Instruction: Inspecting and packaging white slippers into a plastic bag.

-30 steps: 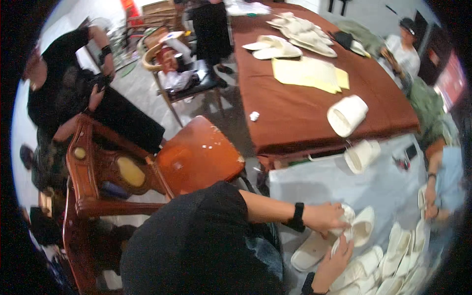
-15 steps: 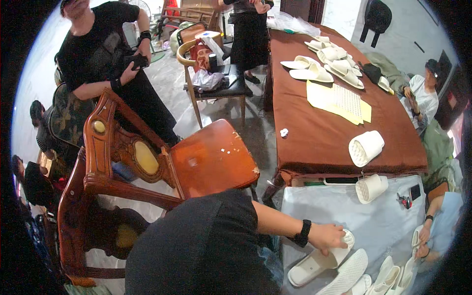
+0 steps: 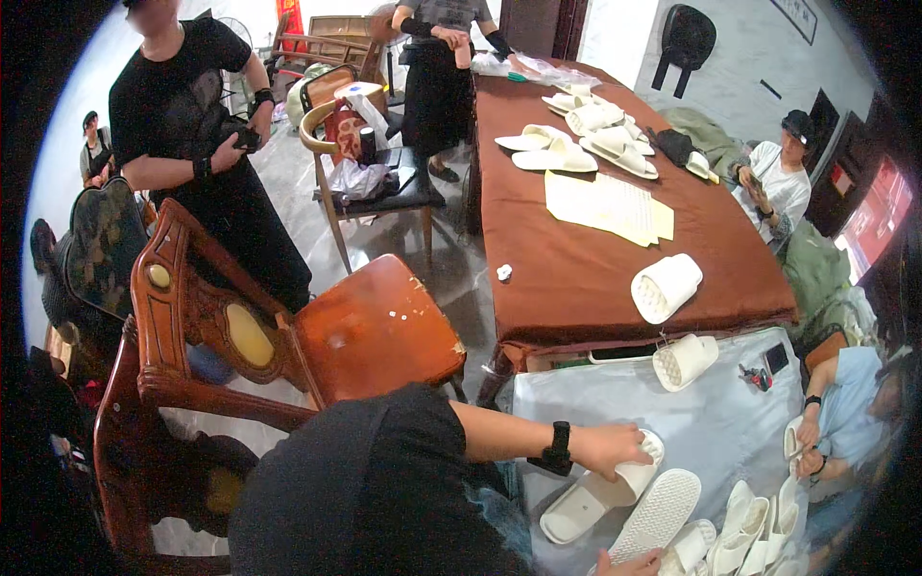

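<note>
My left hand [image 3: 609,450], with a black band on its wrist, reaches across the grey-covered table. Its fingers curl over the strap of a cream slipper [image 3: 573,515] that lies with its footbed up. Beside it a second slipper [image 3: 667,509] shows its patterned sole. At the lower edge my right hand [image 3: 634,564] shows only in part, its fingers at the near end of that slipper, seemingly gripping it. Close to this hand is another cream slipper [image 3: 688,547].
Several cream slippers [image 3: 745,518] stand at the right, where a co-worker's hands [image 3: 810,445] hold one. A phone [image 3: 776,358] and a red-black tool [image 3: 756,377] lie behind. The brown-covered table [image 3: 567,307] carries more slippers. A wooden chair [image 3: 370,326] stands left.
The whole view has shifted, so the scene sits further left. My right hand has come into view at the lower edge, by the sole-up slipper. My left hand stays on its slipper.
</note>
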A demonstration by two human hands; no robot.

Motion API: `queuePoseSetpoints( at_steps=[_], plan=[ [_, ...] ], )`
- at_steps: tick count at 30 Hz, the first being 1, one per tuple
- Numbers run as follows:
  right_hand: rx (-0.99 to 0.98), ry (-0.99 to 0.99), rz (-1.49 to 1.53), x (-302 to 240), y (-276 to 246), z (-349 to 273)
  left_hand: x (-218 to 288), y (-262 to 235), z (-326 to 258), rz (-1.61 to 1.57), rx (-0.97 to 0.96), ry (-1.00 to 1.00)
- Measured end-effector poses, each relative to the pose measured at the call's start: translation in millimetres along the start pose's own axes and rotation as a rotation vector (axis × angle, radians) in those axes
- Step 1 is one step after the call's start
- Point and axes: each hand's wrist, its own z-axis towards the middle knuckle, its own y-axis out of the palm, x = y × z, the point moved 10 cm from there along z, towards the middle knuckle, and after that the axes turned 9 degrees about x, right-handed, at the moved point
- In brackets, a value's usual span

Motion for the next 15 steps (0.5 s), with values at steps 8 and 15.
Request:
queuePoseSetpoints(
  at_steps=[8,15],
  plan=[
    [-0.137,0.455,0.758,15.6,11.4,7.2,1.0,-27.9,8.5,-0.036,0.158,0.11],
    [-0.136,0.674,1.447,23.3,60.9,-23.8,-23.0,-27.3,8.8,-0.079,0.059,-0.05]
  ],
)
